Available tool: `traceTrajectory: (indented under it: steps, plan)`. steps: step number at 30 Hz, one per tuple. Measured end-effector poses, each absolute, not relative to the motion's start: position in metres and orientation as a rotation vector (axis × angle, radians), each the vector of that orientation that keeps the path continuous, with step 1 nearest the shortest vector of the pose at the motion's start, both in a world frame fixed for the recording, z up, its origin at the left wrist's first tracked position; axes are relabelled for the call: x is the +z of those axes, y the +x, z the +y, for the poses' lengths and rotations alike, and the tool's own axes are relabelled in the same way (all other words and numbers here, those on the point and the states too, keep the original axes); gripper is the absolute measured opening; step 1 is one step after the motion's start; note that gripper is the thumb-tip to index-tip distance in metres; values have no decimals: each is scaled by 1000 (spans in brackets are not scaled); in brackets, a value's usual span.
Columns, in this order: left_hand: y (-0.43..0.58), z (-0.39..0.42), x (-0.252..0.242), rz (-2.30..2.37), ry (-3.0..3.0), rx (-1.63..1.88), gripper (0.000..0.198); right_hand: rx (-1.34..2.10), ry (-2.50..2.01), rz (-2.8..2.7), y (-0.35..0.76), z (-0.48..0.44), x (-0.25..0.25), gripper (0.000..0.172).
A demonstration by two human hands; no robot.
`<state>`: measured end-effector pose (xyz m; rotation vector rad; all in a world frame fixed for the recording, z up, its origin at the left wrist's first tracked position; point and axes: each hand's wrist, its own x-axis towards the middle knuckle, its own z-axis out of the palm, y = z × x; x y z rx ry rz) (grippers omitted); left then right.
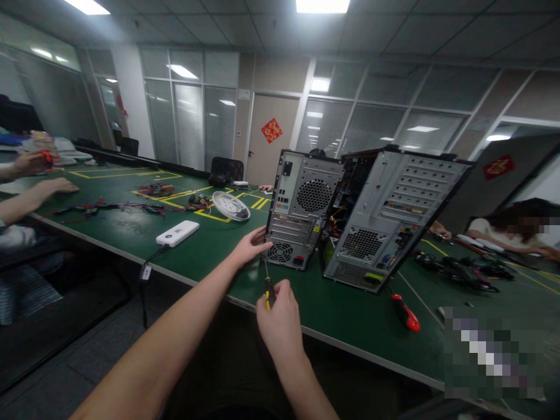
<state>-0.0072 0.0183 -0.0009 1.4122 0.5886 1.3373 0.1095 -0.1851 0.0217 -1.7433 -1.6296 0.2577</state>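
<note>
Two computer cases stand upright on the green table, backs facing me. At the left edge of the nearer-left computer case (291, 210), my left hand (250, 248) grips the lower side, its thumb reaching over the rear panel. My right hand (282, 315) is closed around a black and yellow screwdriver (270, 291). Its shaft points up at the lower left corner of that case; whether the tip sits in a screw is too small to tell. The second computer case (371, 216) stands just to the right, slightly tilted in view, with inner wiring showing between the two.
A red and black screwdriver (405, 313) lies right of the cases. A white power bank (177, 233) with a cable sits left, near a round white cover (231, 206) and tangled wires (100, 208). Black cables (464, 268) lie right. Other people sit at both sides.
</note>
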Motion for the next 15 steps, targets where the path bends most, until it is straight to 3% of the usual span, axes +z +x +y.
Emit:
traceTrajectory:
  steps: [15]
  plan:
    - [-7,17,1,566,1399,1330,90,197,-1784,-1722,106,-186,17,5]
